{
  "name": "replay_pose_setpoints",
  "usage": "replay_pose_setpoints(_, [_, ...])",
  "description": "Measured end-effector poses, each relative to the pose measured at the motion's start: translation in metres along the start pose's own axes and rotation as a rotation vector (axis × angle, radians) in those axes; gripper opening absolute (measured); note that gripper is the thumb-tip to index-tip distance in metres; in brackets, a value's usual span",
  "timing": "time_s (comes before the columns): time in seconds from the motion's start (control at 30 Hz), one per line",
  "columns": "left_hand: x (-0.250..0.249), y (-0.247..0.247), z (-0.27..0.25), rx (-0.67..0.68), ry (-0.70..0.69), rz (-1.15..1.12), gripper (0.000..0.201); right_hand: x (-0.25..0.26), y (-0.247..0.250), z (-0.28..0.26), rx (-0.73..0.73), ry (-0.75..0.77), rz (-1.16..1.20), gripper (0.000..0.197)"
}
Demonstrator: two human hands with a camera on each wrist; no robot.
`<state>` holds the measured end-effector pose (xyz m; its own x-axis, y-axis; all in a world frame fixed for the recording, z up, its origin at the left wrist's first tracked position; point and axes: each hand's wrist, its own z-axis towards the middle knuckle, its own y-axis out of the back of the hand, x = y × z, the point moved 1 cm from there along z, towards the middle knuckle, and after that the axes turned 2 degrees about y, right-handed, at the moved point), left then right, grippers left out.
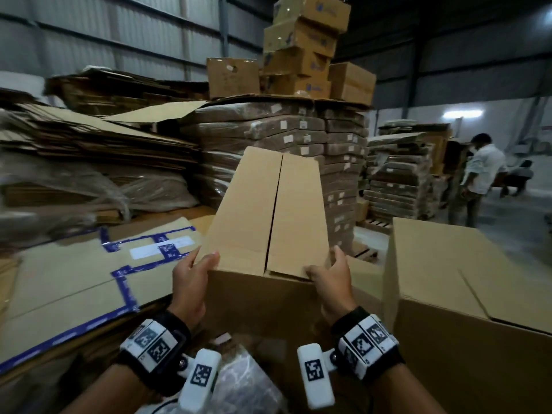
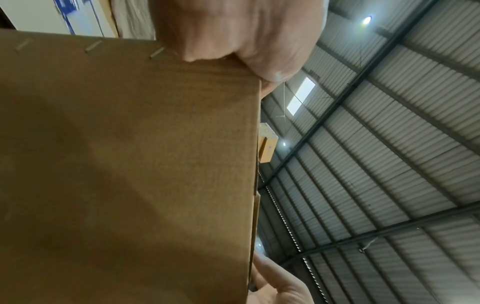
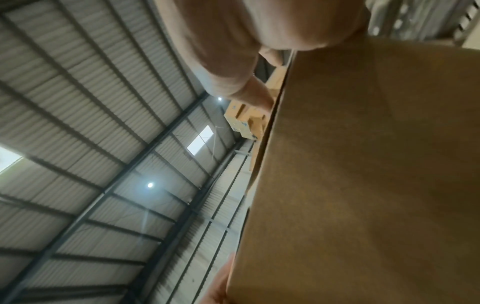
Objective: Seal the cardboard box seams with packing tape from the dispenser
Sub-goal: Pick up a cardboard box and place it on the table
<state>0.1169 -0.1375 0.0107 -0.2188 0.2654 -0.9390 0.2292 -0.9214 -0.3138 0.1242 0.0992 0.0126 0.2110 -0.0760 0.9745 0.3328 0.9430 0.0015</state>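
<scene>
A: Biggest first. Wrapped stacks of flattened brown cardboard on pallets (image 1: 268, 135), small printed cartons piled on top (image 1: 301, 46). A second open plain cardboard box (image 1: 466, 282) sits just right of the one in hand.

B: Task box?

A: Plain brown cardboard box (image 1: 268, 222), centre, held up in front of the person and tilted away, top flaps folded shut. Centre seam (image 1: 273, 210) is a bare dark gap, no tape on it.

B: Hands?

A: Left hand (image 1: 192, 282) grips the near left corner, thumb on top, fingers curled round the side. Right hand (image 1: 333, 282) grips the near right corner the same way. Wrist views only show side panels and thumbs.

B: Dispenser?

A: Not visible anywhere. A flat cardboard sheet with blue tape strips (image 1: 89, 282) lies to the left.

B: Step?

A: Positioning the box, I'd say; sealing not begun. Next needs the box set down steady, one hand freed to fetch the dispenser, flaps pressed together.
</scene>
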Motion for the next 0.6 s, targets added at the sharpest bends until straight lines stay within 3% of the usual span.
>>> replay_pose_setpoints(0.1, [0.004,0.054,-0.015,-0.052,-0.010,0.065,0.029,-0.015,-0.027,-0.025,0.203,-0.013,-0.129,0.078])
replay_pose_setpoints(0.33, [0.049,0.180,-0.083,-0.226,0.103,0.189,0.027,-0.070,-0.085,-0.090,0.456,0.041,-0.294,0.074])
replay_pose_setpoints(0.47, [0.074,0.233,-0.133,-0.271,0.189,0.259,0.028,-0.103,-0.105,-0.129,0.578,0.030,-0.263,0.073])
replay_pose_setpoints(0.6, [0.089,0.275,-0.173,-0.310,0.242,0.287,0.030,-0.134,-0.114,-0.168,0.643,0.117,-0.349,0.064])
